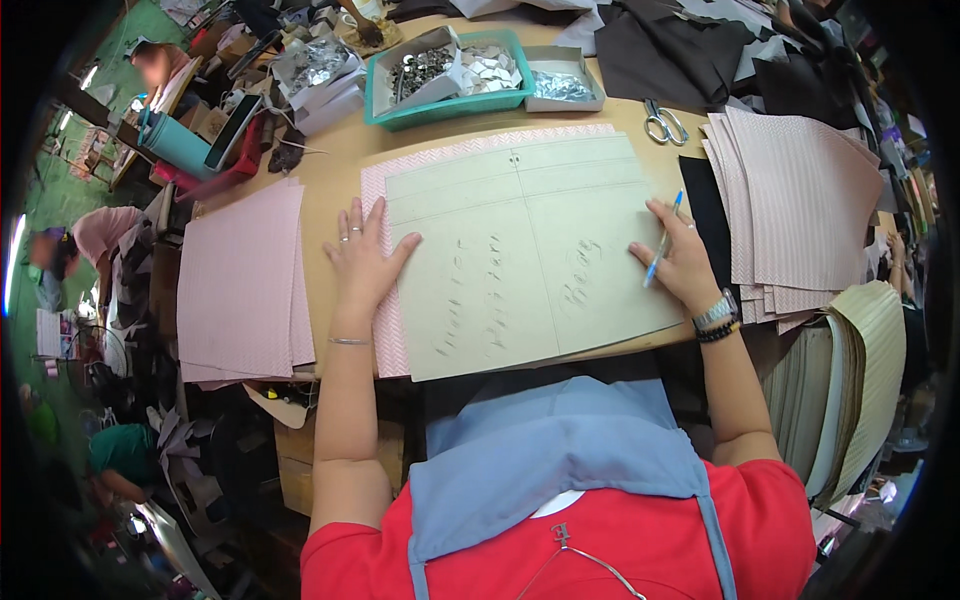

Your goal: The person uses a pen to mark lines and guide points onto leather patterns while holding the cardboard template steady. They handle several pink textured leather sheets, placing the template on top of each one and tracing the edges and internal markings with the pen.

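Observation:
A pale grey-green card template (480,270) with ruled lines and handwriting lies flat on a pink sheet with a woven-look pattern (373,190), which shows along the template's left and top edges. My left hand (362,262) rests with fingers spread at their left edge, its thumb over the template's border. At the opposite edge, my right hand (690,265) has a blue pen (662,245) between its fingers. The pen slants upward, and the thumb and fingertips reach onto the template's right border.
Pink sheets lie in stacks at left (240,280) and right (800,200). A black piece (705,215) lies by the right stack. Scissors (664,124), a teal tray (450,112) of small parts and dark material (670,55) sit farther back. A tumbler (180,145) stands far left.

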Demonstrator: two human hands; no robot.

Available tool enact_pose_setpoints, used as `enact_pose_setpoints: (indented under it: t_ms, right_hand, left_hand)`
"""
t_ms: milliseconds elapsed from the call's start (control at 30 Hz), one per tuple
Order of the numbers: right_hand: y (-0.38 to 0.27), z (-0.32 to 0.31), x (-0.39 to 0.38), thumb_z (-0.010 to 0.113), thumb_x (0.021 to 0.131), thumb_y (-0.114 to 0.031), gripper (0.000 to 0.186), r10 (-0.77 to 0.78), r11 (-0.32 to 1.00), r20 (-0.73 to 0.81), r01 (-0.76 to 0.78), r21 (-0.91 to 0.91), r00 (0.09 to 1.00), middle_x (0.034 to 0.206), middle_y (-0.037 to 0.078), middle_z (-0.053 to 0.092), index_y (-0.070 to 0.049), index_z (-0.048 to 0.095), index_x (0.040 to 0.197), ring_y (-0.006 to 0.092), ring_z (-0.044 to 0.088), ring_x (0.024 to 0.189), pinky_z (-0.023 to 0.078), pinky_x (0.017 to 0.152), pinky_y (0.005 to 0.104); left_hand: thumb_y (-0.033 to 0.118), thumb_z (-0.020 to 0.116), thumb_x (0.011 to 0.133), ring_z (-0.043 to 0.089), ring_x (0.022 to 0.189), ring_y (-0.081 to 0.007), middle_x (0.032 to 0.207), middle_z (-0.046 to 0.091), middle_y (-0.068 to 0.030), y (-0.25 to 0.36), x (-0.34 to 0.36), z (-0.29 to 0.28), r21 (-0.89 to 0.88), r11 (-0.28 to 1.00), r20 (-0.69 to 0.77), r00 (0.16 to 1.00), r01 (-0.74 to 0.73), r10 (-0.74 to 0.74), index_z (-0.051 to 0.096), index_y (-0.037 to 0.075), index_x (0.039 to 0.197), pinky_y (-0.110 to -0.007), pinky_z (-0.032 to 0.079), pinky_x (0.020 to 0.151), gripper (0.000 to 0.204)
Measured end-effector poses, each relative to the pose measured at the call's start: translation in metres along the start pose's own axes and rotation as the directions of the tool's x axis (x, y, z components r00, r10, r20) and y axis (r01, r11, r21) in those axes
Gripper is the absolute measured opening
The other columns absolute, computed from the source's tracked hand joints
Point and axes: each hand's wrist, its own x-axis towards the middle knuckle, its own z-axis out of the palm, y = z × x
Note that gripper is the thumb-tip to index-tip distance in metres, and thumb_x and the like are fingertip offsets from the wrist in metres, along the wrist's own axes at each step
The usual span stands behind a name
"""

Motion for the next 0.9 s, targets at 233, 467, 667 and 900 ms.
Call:
enact_pose_setpoints:
  t_ms: [233, 467, 667, 900]
  right_hand:
    - [0.001, 0.007, 0.033, 0.088, 0.079, -0.027, 0.054, -0.012, 1.0, 0.023, 0.011, 0.012, 1.0, 0.112, 0.015, 0.072, -0.002, 0.066, 0.121, 0.0312, 0.065, 0.111, 0.049, 0.096, 0.0389]
    - [0.029, 0.028, 0.07, 0.088, 0.079, -0.029, 0.049, -0.048, 0.995, -0.042, 0.052, 0.088, 0.998, 0.119, 0.014, 0.073, -0.005, 0.067, 0.116, 0.0294, 0.064, 0.11, 0.049, 0.093, 0.0379]
    - [0.031, 0.039, 0.081, 0.089, 0.078, -0.032, 0.05, -0.11, 0.992, 0.0, 0.11, 0.054, 0.994, 0.135, 0.014, 0.069, -0.007, 0.066, 0.115, 0.03, 0.062, 0.12, 0.037, 0.109, 0.0414]
    - [0.029, 0.036, 0.081, 0.091, 0.075, -0.029, 0.051, -0.134, 0.988, -0.008, 0.134, 0.072, 0.991, 0.14, 0.015, 0.065, -0.007, 0.066, 0.114, 0.0312, 0.057, 0.125, 0.043, 0.106, 0.0429]
  left_hand:
    - [0.065, 0.059, 0.093, 0.021, 0.157, -0.0373, 0.169, 0.028, -0.0151, -0.019, 0.014, 0.005, -0.032, 0.999, -0.038, 0.999, 0.019, -0.02, 0.043, 0.024, 0.157, -0.077, 0.011, 0.117, 0.078]
    - [0.057, 0.061, 0.095, 0.021, 0.157, -0.0353, 0.168, 0.03, -0.0127, -0.024, 0.016, 0.012, -0.088, 0.996, -0.076, 0.997, 0.005, -0.012, 0.048, 0.024, 0.155, -0.076, 0.011, 0.117, 0.07]
    - [0.048, 0.063, 0.097, 0.023, 0.157, -0.0331, 0.168, 0.032, -0.01, -0.025, 0.016, 0.012, -0.147, 0.989, -0.096, 0.995, 0.026, -0.04, 0.049, 0.022, 0.154, -0.073, 0.008, 0.119, 0.064]
    - [0.043, 0.065, 0.096, 0.022, 0.157, -0.0323, 0.167, 0.033, -0.0111, -0.016, 0.015, 0.007, -0.148, 0.988, -0.08, 0.996, 0.035, -0.047, 0.048, 0.021, 0.154, -0.073, 0.005, 0.12, 0.065]
